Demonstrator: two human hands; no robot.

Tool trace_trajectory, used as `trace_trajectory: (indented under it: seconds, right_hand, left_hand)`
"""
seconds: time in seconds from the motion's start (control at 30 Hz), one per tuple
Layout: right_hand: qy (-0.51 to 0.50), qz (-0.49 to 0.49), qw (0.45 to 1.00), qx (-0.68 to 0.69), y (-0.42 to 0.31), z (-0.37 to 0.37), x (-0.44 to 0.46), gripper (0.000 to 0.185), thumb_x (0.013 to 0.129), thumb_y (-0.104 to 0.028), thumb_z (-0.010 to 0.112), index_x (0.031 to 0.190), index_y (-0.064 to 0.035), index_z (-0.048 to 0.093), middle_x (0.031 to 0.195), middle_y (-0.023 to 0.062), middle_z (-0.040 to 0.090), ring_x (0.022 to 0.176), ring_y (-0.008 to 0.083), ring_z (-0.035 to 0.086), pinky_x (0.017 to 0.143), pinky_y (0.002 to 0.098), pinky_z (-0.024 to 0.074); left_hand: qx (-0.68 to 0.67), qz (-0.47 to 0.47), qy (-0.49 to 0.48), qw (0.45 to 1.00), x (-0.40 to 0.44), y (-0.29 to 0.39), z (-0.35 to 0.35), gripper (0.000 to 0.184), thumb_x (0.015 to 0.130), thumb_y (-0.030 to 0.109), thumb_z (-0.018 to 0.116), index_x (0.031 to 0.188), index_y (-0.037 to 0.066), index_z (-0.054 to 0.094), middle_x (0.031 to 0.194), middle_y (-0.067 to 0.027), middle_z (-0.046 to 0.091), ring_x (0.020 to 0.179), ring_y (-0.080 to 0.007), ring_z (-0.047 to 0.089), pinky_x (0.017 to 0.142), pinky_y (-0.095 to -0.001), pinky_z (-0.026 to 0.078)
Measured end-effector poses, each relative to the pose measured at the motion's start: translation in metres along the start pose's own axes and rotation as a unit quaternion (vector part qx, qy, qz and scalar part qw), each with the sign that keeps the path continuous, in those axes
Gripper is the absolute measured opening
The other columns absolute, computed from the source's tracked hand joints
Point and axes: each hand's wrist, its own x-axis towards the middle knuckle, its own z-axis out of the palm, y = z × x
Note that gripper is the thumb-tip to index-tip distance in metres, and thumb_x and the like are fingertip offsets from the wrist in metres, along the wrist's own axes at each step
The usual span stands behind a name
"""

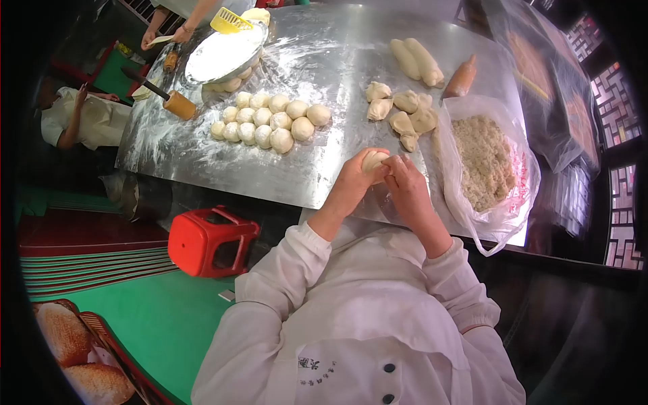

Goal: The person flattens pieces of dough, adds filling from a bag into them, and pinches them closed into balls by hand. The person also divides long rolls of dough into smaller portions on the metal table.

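A pale piece of dough [374,160] is held between my two hands over the front edge of the metal table. My left hand [356,181] wraps round it from the left. My right hand [408,185] has its fingers closed on the dough's right side. Just beyond my hands lie several torn dough pieces [413,113]. Round dough balls [263,121], dusted with flour, sit in rows to the left. On the right, a clear plastic bag [451,177] lies open around a crumbly beige filling [483,162].
Long dough rolls [416,62] and a wooden rolling pin [461,77] lie farther back. A flour-filled basin [226,55] with a yellow scoop [231,21] stands back left, near a roller [179,105]. Other people's hands [181,34] work beyond it. A red stool [210,241] stands below left.
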Motion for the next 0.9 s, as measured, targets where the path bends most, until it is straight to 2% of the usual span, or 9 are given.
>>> trace_trajectory:
  seconds: [0.1, 0.2, 0.27, 0.37, 0.5, 0.63, 0.73, 0.8, 0.9]
  right_hand:
    - [0.001, 0.014, 1.0, 0.015, 0.001, -0.014, 0.003, 0.033, 0.083, 0.003, 0.06, 0.115, -0.0051, 0.059, 0.108, 0.0188, 0.06, 0.092, 0.0411, 0.061, 0.079, 0.0449, 0.0518]
    - [0.025, 0.019, 0.999, 0.011, 0.022, -0.031, 0.022, 0.04, 0.081, 0.005, 0.06, 0.12, -0.0064, 0.061, 0.117, 0.0178, 0.06, 0.103, 0.0394, 0.059, 0.086, 0.0441, 0.0508]
    - [0.05, -0.013, 0.99, -0.129, 0.029, -0.033, 0.025, 0.044, 0.08, 0.005, 0.06, 0.122, -0.0076, 0.064, 0.135, 0.0139, 0.056, 0.114, 0.0354, 0.056, 0.097, 0.0425, 0.0478]
    - [-0.023, -0.031, 0.991, -0.126, 0.02, -0.035, 0.007, 0.038, 0.083, 0.0, 0.063, 0.12, -0.0069, 0.066, 0.139, 0.0122, 0.056, 0.115, 0.0347, 0.056, 0.099, 0.0426, 0.0476]
    - [0.004, -0.013, 0.991, -0.13, 0.009, -0.099, -0.004, 0.029, 0.088, -0.013, 0.069, 0.115, -0.0045, 0.067, 0.125, 0.0124, 0.063, 0.113, 0.0338, 0.057, 0.097, 0.0419, 0.0485]
    - [0.031, 0.068, 0.945, -0.32, 0.11, -0.16, -0.014, 0.044, 0.09, -0.025, 0.068, 0.129, -0.0076, 0.06, 0.128, 0.0162, 0.059, 0.115, 0.0364, 0.054, 0.1, 0.0474, 0.0441]
    - [0.013, 0.07, 0.951, -0.301, 0.136, -0.164, -0.021, 0.046, 0.091, -0.023, 0.068, 0.133, -0.0085, 0.057, 0.13, 0.018, 0.058, 0.122, 0.037, 0.051, 0.1, 0.0495, 0.0443]
    - [-0.078, -0.003, 0.937, -0.339, 0.137, -0.154, -0.021, 0.043, 0.092, -0.03, 0.065, 0.127, -0.0067, 0.059, 0.128, 0.0179, 0.056, 0.116, 0.0357, 0.054, 0.097, 0.0474, 0.0465]
    - [-0.11, 0.064, 0.946, -0.298, 0.143, -0.143, -0.018, 0.036, 0.094, -0.031, 0.063, 0.118, -0.0051, 0.06, 0.118, 0.0216, 0.06, 0.108, 0.0366, 0.06, 0.088, 0.0464, 0.0509]
  left_hand:
    - [0.017, -0.003, 0.04, 0.999, 0.0, -0.001, -0.008, 0.034, 0.096, 0.015, 0.067, 0.125, -0.001, 0.058, 0.106, -0.0085, 0.064, 0.093, -0.0142, 0.065, 0.081, -0.0269, 0.054]
    - [-0.114, 0.021, 0.147, 0.982, 0.008, -0.015, -0.033, 0.026, 0.095, 0.005, 0.059, 0.121, -0.003, 0.059, 0.101, -0.0112, 0.067, 0.086, -0.0205, 0.07, 0.076, -0.0312, 0.058]
    - [-0.124, 0.029, 0.108, 0.986, 0.002, -0.004, -0.039, 0.028, 0.096, 0.005, 0.056, 0.123, -0.004, 0.058, 0.105, -0.0154, 0.068, 0.089, -0.0243, 0.071, 0.075, -0.0312, 0.058]
    - [-0.125, 0.028, 0.079, 0.989, 0.003, 0.0, -0.044, 0.032, 0.097, 0.005, 0.05, 0.127, -0.004, 0.055, 0.117, -0.0214, 0.067, 0.092, -0.0258, 0.071, 0.075, -0.03, 0.058]
    - [-0.246, -0.007, 0.071, 0.967, 0.007, -0.014, -0.066, 0.045, 0.091, 0.006, 0.049, 0.135, -0.003, 0.048, 0.135, -0.0259, 0.057, 0.111, -0.0308, 0.064, 0.088, -0.0342, 0.054]
    - [-0.311, -0.05, 0.022, 0.949, 0.008, -0.026, -0.063, 0.044, 0.088, 0.01, 0.052, 0.13, -0.003, 0.053, 0.131, -0.0229, 0.058, 0.114, -0.0295, 0.061, 0.096, -0.0365, 0.05]
    - [-0.24, -0.052, -0.007, 0.969, 0.016, -0.026, -0.034, 0.037, 0.093, 0.014, 0.063, 0.126, -0.003, 0.057, 0.118, -0.018, 0.065, 0.104, -0.0234, 0.065, 0.09, -0.033, 0.054]
    - [-0.171, -0.056, -0.006, 0.984, 0.02, -0.015, -0.006, 0.037, 0.093, 0.017, 0.072, 0.122, -0.004, 0.06, 0.104, -0.0144, 0.07, 0.089, -0.0198, 0.069, 0.08, -0.0296, 0.058]
    - [-0.125, -0.071, -0.047, 0.989, 0.026, 0.012, 0.033, 0.033, 0.095, 0.012, 0.065, 0.122, -0.007, 0.06, 0.104, -0.0171, 0.069, 0.089, -0.0223, 0.068, 0.079, -0.0315, 0.057]
